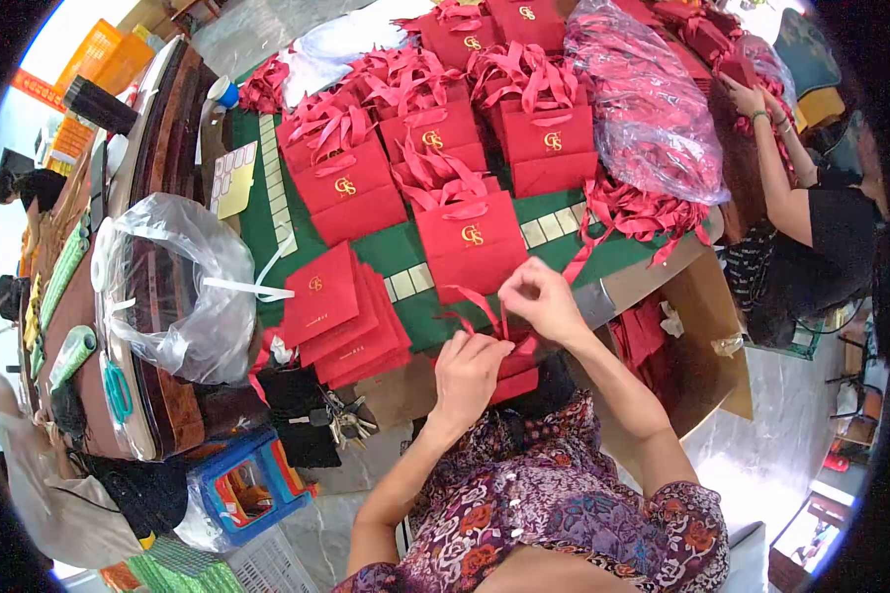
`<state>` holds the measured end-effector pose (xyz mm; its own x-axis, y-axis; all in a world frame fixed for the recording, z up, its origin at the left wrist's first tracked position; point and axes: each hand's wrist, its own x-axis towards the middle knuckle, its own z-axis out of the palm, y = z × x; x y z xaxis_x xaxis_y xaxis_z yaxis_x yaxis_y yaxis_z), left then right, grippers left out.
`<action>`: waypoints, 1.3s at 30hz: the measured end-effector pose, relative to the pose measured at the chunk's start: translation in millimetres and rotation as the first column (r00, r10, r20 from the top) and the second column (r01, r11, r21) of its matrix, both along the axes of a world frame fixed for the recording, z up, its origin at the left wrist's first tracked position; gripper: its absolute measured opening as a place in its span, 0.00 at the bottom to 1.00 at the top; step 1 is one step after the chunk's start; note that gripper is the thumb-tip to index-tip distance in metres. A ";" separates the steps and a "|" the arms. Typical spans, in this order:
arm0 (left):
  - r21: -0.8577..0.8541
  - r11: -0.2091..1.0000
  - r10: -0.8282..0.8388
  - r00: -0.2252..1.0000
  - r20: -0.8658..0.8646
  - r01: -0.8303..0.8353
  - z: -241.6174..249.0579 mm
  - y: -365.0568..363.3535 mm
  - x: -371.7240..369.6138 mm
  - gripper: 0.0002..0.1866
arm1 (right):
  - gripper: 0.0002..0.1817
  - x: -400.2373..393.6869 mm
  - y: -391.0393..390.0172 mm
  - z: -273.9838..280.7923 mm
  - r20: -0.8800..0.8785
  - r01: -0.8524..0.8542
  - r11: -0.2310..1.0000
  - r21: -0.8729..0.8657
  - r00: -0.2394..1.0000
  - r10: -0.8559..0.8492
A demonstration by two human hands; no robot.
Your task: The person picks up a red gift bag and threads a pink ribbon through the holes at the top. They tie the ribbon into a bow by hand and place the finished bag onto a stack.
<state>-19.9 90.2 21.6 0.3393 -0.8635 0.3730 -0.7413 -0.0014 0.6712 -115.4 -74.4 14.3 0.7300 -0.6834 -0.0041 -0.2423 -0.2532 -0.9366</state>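
A red paper bag point(514, 382) is at the table's front edge, close to my body, partly covered by my hands. My left hand point(468, 371) is closed at the bag's top, its fingers pinched on red ribbon. Above and to the right, my right hand point(544, 299) has thumb and forefinger pressed together beside a raised red ribbon point(483, 304); what lies between its fingertips is too small to make out. Just beyond my hands stands a red bag with a gold logo point(473, 242). Flat red bags point(351, 316) lie stacked to the left.
Rows of red bags with ribbon handles point(435, 138) stand farther back on the green table point(366, 244). A plastic sack of ribbons point(648, 99) and loose ribbons lie to the right. A clear plastic bag point(173, 287) is at left. Another person's arm point(776, 178) is at far right.
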 end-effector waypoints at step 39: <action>0.219 0.935 0.272 0.961 0.056 -0.278 -7.5 35.2 18.0 0.23 | 0.06 -8.7 84.2 7.0 -0.222 -0.182 0.949 -0.258 0.967 0.125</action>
<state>-1.9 125.4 14.0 0.5684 -0.7998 0.1929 -0.7069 -0.3548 0.6119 -124.1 9.8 21.3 0.8294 -0.5586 0.0108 -0.3553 -0.5422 -0.7614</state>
